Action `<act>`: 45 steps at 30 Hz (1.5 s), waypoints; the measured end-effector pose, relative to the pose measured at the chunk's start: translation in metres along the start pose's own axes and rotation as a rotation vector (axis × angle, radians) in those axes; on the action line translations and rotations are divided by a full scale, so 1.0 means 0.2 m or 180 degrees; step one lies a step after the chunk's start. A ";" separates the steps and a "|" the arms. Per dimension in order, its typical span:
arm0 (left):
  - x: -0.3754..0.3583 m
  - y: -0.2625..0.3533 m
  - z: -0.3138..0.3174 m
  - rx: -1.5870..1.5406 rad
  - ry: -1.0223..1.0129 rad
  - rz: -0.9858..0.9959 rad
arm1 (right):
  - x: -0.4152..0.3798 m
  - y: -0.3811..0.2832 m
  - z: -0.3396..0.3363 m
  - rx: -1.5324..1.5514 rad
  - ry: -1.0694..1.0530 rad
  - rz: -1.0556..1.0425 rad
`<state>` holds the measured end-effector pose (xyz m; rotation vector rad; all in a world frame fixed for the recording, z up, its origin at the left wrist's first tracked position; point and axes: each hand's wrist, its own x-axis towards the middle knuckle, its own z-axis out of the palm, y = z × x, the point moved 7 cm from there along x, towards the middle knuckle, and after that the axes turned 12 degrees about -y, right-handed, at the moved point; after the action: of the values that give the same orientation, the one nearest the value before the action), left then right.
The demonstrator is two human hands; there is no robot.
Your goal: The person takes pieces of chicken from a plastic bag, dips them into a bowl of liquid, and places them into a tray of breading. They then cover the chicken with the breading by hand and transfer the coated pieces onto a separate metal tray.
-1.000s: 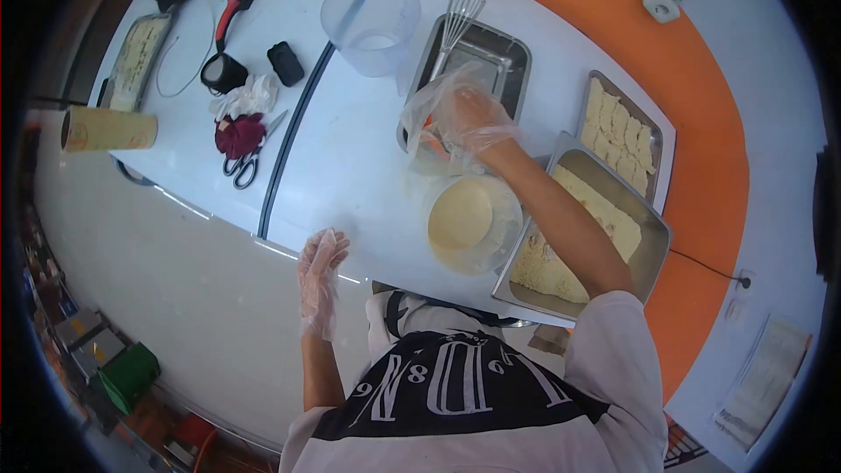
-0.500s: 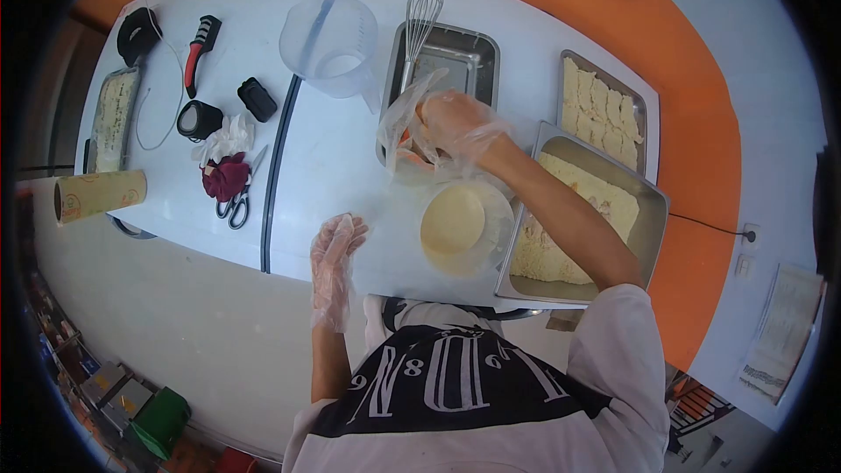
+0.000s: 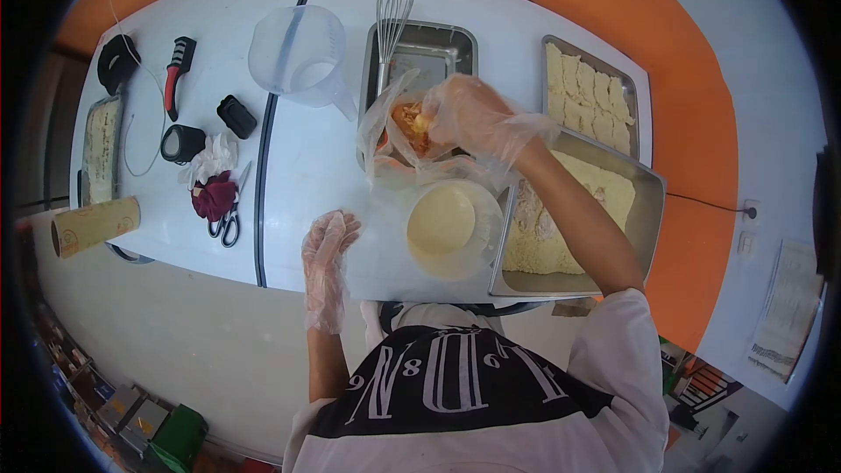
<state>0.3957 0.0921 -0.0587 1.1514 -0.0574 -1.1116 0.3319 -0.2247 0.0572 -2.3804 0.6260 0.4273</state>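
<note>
My right hand (image 3: 469, 118), in a clear plastic glove, is at the mouth of a clear plastic bag (image 3: 383, 136). The bag contains shredded orange-brown food (image 3: 409, 127). A small yellowish clump of the food shows at my pinched fingertips. The bag rests over the near end of a metal tray (image 3: 464, 39), where a whisk (image 3: 392, 22) leans. Nearer my body stands a bowl of pale cream batter (image 3: 441, 219). My left hand (image 3: 329, 245), also gloved, hovers by the table's front edge, fingers loosely bent and apart, holding nothing.
At right, a deep metal pan (image 3: 655, 219) holds a yellow crumbly layer; behind it a tray (image 3: 642, 114) holds pale pieces. A clear measuring jug (image 3: 298, 52) stands mid-table. Scissors (image 3: 229, 226), a maroon cloth (image 3: 214, 197) and a red-black knife sharpener (image 3: 178, 74) lie left.
My right hand has drawn back to the right from inside the bag, uncovering the orange-brown food. My left hand has hardly moved. The view has shifted slightly.
</note>
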 end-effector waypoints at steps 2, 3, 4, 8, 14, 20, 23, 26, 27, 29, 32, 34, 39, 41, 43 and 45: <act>0.00 0.00 0.02 -0.0023 -0.0008 0.0023 | 0.03 -0.02 0.07 0.0043 -0.0408 -0.0080; 0.01 0.01 0.02 -0.0028 -0.0002 0.0036 | 0.04 -0.01 0.09 0.0223 -0.0321 -0.0170; 0.01 0.00 0.03 -0.0033 0.0000 0.0053 | 0.05 0.00 0.11 0.0401 -0.0229 -0.0260; 0.02 0.00 0.06 -0.0008 0.0007 0.0054 | 0.19 0.13 0.18 -0.0170 0.0183 -0.0039; 0.02 0.00 0.09 0.0029 0.0024 0.0076 | 0.20 -0.05 0.27 -0.1025 -0.0031 -0.0149; 0.01 0.01 0.09 0.0068 0.0024 0.0074 | 0.33 0.02 0.37 -0.1601 0.0135 0.0129; 0.00 0.02 0.09 0.0080 0.0007 0.0096 | 0.34 0.06 0.36 -0.1568 0.0116 0.0082; -0.01 0.02 0.07 0.0108 0.0038 0.0124 | 0.27 0.01 0.26 -0.1128 -0.0191 -0.0129; -0.01 0.02 0.06 0.0119 0.0040 0.0116 | 0.23 -0.02 0.20 -0.0951 -0.0387 0.0076; -0.02 0.01 0.05 0.0122 0.0048 0.0107 | 0.23 -0.01 0.22 -0.0779 -0.0589 0.0280; -0.01 0.00 0.05 0.0154 0.0036 0.0081 | 0.29 0.04 0.29 -0.0613 0.0023 -0.0126; -0.01 -0.01 0.05 0.0150 0.0010 0.0085 | 0.31 0.02 0.34 -0.0477 -0.0041 -0.0406; -0.01 0.00 0.05 0.0161 0.0045 0.0104 | 0.44 0.10 0.45 -0.0732 -0.0178 -0.0097; -0.01 0.00 0.06 0.0165 0.0036 0.0117 | 0.46 0.11 0.48 -0.0723 -0.0173 -0.0096; -0.02 0.01 0.05 0.0187 0.0099 0.0107 | 0.43 0.08 0.44 -0.0571 0.0353 -0.0293; -0.02 0.01 0.05 0.0171 0.0082 0.0126 | 0.42 0.08 0.41 -0.0471 0.0239 -0.0137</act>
<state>0.3892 0.0872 -0.0506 1.2076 -0.0902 -1.0655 0.3815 -0.2094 -0.0497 -2.5559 0.5936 0.3787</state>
